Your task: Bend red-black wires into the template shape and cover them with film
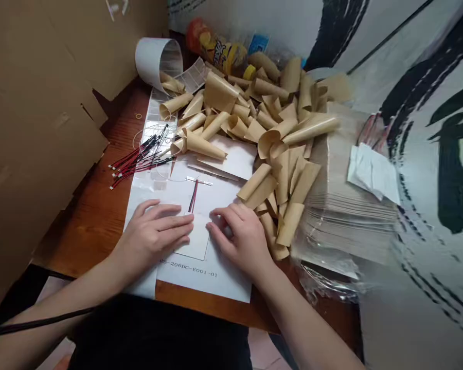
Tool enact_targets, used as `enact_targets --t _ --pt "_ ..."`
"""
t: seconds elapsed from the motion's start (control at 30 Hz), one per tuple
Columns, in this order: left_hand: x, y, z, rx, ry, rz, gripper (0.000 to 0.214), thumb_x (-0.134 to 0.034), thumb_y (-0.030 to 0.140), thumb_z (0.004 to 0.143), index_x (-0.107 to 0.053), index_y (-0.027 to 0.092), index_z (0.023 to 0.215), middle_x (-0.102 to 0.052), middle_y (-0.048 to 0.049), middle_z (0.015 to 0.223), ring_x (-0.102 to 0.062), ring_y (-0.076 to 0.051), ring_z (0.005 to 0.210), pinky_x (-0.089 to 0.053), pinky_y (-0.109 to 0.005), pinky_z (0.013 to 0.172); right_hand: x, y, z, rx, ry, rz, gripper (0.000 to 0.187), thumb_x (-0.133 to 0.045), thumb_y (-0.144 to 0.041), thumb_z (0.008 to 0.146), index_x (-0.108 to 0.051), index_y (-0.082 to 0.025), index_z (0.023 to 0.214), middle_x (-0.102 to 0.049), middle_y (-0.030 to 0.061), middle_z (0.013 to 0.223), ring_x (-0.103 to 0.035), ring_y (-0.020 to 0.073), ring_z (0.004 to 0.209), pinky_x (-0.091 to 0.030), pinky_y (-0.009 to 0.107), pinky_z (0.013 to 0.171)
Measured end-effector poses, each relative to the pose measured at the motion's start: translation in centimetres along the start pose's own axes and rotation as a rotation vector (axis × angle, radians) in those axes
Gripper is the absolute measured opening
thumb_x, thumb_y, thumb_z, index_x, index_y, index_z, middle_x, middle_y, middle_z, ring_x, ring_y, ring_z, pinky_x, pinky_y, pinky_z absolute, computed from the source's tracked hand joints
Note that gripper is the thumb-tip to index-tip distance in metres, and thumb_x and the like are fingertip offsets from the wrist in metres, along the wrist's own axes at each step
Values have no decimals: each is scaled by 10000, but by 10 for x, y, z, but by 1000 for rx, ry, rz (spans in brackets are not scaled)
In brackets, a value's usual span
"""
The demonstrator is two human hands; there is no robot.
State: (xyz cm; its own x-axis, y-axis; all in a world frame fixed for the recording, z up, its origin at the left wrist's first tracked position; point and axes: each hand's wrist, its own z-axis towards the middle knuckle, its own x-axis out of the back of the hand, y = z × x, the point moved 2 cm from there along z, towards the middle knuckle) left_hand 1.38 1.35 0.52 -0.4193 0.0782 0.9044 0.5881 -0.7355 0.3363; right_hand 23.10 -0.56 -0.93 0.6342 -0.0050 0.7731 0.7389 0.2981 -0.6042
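A white printed sheet (231, 280) lies on the table, marked with a drawn rectangle and a line of code. A thin red and black wire lead (193, 196) lies on it, its upper end at a small clear strip (199, 181). My left hand (152, 231) rests flat, fingers stretched over a white piece (195, 239) in the rectangle, near the lead's lower end. My right hand (239, 234) is beside the rectangle's right edge, fingers bent, thumb and forefinger apart, nothing visible between them.
Several rolled brown paper pieces (216, 92) are heaped behind and right. More wire leads (139, 162) lie at left, near a label roll (150, 61). A plastic-wrapped paper stack (351, 221) stands right. Cardboard (34, 128) walls the left; a bottle (224, 54) lies behind.
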Motion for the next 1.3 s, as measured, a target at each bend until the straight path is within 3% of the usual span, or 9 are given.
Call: enact_targets --t 0.3,0.6,0.77,0.97,1.3 --pt "8 -16 -2 80 -249 -80 396 -675 495 909 -632 412 1294 -605 48 1439 -495 -297 1347 -177 -499 1079 1 1 3 -28 -18 6 120 -609 -285 939 -667 -186 975 -623 34 781 -542 206 748 -396 338 718" --pt "4 -15 5 327 -152 -205 317 -704 431 902 -690 346 1206 -719 13 1275 -570 -269 1233 -256 -462 1031 0 1 2 -36 -22 4 133 -598 -292 942 -674 -190 982 -603 21 748 -529 197 723 -382 333 704" --pt "8 -13 21 487 -134 -195 341 -753 366 860 -676 326 1190 -650 -8 1316 -539 -266 1218 -299 -425 988 -1 1 2 -33 -15 8 129 -594 -293 942 -672 -197 980 -605 19 744 -524 193 712 -378 328 692" --pt "10 -15 42 693 -180 -93 433 -829 392 760 -615 253 1110 -584 -36 1121 -497 -298 1146 -325 -412 925 -1 1 2 -35 -14 9 126 -604 -285 936 -674 -190 982 -607 18 752 -522 191 713 -376 330 696" --pt "9 -18 56 669 -248 -22 376 -824 433 749 -556 221 906 -563 -37 1052 -480 -295 1085 -298 -388 866 -1 1 2 -36 -19 7 132 -595 -288 940 -672 -193 990 -606 18 754 -523 194 721 -379 332 704"
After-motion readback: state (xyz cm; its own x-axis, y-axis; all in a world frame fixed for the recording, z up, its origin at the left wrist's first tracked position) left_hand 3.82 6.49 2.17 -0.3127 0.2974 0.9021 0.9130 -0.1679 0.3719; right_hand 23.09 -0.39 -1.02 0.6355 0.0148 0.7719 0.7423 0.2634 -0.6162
